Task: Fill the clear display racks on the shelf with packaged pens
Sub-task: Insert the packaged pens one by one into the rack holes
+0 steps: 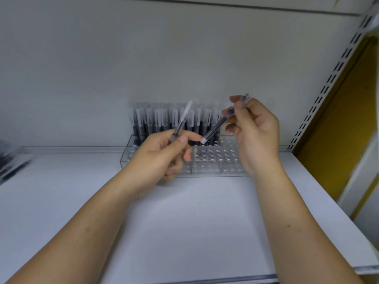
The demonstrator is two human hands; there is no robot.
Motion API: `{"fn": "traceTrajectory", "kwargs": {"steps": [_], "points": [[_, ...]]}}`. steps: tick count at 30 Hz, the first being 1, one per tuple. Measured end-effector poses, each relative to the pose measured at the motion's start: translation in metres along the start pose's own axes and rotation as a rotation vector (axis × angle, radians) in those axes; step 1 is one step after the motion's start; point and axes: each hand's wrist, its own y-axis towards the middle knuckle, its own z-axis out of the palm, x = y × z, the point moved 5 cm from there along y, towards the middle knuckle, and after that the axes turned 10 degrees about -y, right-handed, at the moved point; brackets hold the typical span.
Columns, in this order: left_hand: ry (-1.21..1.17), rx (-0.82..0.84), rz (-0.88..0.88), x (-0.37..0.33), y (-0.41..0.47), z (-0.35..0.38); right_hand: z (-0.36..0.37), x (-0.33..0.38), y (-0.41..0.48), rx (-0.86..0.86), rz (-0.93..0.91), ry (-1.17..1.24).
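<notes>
Fingers on left hand [162, 154]: thumb and index pinch left pen [181, 121] low on the barrel, long axis near-upright, white cap up, leaning slightly right. Right hand [256, 136] fingertips pinch right pen [215, 128] by its upper end, axis diagonal, white end down-left, over the clear rack [231, 160] on the shelf [184, 222]. Racked pens [155, 121] stand upright in its rear rows, left and centre.

Both forearms raised; left hand [162, 152] and right hand [256, 132] pinching
</notes>
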Motion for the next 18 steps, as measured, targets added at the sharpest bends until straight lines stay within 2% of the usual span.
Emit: {"fn": "traceTrajectory", "kwargs": {"steps": [4,9,18], "points": [[-0.005,-0.052,0.015,-0.003,-0.001,-0.002,-0.008,0.002,0.002,-0.126,-0.103,-0.21],[-0.05,-0.054,0.037,-0.004,0.001,-0.004,-0.004,-0.008,0.001,-0.068,-0.161,-0.474],[-0.066,-0.087,0.066,-0.007,0.001,-0.002,-0.003,-0.015,0.003,-0.028,-0.162,-0.578]]}}
